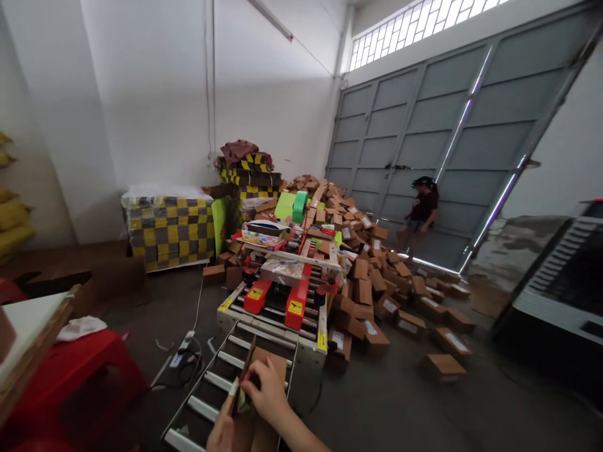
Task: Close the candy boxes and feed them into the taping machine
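Note:
An open cardboard box (264, 436) rests on the roller conveyor (203, 409) right in front of me, its far flap raised. My left hand (222, 430) grips the box's left side, with the fingers pressed along the cardboard edge. Over the box opening, my right hand (267, 388) has its thumb and fingers curled together near the left flap. What they pinch, if anything, is hidden. Something yellowish-green (243, 400) shows inside the box beneath the right hand. Beyond the box stands a carton-sealing machine (281, 271) with two red guides.
A large heap of closed cartons (362, 276) spreads behind and right of the machine. Green tape (300, 207) sits on top of it. A red stool (89, 370) and a table (35, 333) stand left, near a power strip (183, 349). A person (423, 207) is by the grey gate.

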{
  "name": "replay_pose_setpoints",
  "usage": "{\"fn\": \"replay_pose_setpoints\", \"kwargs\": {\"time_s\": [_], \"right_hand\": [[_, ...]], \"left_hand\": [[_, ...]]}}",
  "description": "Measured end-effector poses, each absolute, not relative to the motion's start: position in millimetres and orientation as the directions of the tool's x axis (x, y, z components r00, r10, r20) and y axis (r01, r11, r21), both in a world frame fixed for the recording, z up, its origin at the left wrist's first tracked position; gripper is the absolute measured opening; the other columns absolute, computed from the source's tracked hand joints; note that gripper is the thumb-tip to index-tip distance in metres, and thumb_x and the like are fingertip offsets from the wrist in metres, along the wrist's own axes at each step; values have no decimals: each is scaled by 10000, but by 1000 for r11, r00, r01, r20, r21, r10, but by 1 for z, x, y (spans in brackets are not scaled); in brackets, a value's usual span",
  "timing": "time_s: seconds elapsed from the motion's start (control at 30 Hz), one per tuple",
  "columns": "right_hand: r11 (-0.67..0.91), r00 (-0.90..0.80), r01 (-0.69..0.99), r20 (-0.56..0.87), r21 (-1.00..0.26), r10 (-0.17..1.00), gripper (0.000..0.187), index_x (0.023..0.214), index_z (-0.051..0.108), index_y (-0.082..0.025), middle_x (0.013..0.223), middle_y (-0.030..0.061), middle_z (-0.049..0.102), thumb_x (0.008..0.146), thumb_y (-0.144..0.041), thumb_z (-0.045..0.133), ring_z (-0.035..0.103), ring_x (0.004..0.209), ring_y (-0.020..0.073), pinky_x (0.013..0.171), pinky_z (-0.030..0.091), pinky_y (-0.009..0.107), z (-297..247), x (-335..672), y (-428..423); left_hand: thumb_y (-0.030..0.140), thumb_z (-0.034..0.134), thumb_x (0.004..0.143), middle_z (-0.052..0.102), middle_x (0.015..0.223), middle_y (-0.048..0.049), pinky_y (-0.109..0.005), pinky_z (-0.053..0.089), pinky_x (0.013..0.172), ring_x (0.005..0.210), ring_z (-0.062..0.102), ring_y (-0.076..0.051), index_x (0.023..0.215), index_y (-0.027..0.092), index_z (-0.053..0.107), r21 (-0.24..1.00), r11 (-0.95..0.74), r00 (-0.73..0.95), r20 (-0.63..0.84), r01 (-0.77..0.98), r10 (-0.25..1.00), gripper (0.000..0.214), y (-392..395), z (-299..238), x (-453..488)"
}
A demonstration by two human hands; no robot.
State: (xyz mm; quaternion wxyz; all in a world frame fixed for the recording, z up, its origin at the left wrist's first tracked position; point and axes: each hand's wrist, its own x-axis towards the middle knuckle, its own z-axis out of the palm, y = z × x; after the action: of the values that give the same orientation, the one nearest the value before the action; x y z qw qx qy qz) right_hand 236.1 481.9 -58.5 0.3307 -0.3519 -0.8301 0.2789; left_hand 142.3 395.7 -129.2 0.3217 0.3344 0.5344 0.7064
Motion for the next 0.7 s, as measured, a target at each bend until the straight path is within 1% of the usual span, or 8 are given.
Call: {"fn": "replay_pose_setpoints", "kwargs": {"time_s": [0.07,0.13,0.2,0.27,0.37,0.47,0.57,0.7], "right_hand": [[618,-637,507,223,-601,738,115,730,576,-203,793,-10,638,668,-107,561,595,864,188,1093,187,539,-58,230,482],[668,-694,494,210,-556,688,127,673,566,-185,773,16,625,600,-81,578,586,889,228,1053,184,612,-56,226,483],[678,-685,422,278,-602,674,138,644,548,-175,757,35,601,545,-88,590,565,897,259,1011,208,644,-54,227,485],[630,-614,355,336,-691,714,161,689,532,-181,778,36,569,547,-131,587,537,884,245,992,277,591,-56,234,488],[499,-401,275,373,-822,837,164,850,460,-199,880,45,503,710,-274,500,503,883,204,914,406,453,-66,249,495],[412,-197,183,377,-893,905,193,963,366,-213,954,52,465,832,-354,365,516,930,183,894,443,403,-71,257,500],[391,-96,114,382,-913,919,202,993,355,-214,982,56,480,874,-375,333,540,943,174,905,457,399,-66,255,500],[463,-131,217,445,-859,886,300,1139,449,-186,1144,103,507,899,-362,411,491,1112,210,1001,394,440,-58,261,476]], "left_hand": [[702,437,755,675,1124,-91,-455,371,1083,1235,489,-315,1030,190,697,968,-190,-551,69,-167,832,636,400,-129,133],[723,446,736,684,1099,-99,-481,360,1086,1229,492,-328,1014,170,708,970,-150,-528,26,-193,849,671,399,-125,126],[718,479,722,642,1191,-99,-468,338,1103,1252,470,-316,1087,157,682,975,-127,-492,21,-184,870,699,392,-116,125],[676,455,776,551,1319,-99,-424,301,1130,1297,424,-275,1216,144,603,982,-135,-433,64,-135,899,706,383,-105,129],[542,297,908,446,1414,-113,-408,264,1148,1333,376,-230,1331,126,484,984,-177,-335,178,35,925,622,374,-87,138],[404,313,937,397,1455,-50,-470,269,1136,1368,305,-240,1363,222,447,902,-158,-182,247,401,952,482,370,-69,144],[311,414,912,350,1481,24,-530,302,1098,1392,231,-279,1392,302,386,690,-106,-13,165,716,986,480,367,-56,147],[237,400,910,332,1488,51,-523,369,1052,1361,285,-298,1368,289,418,548,-23,-16,67,836,998,461,365,-49,151]]}}
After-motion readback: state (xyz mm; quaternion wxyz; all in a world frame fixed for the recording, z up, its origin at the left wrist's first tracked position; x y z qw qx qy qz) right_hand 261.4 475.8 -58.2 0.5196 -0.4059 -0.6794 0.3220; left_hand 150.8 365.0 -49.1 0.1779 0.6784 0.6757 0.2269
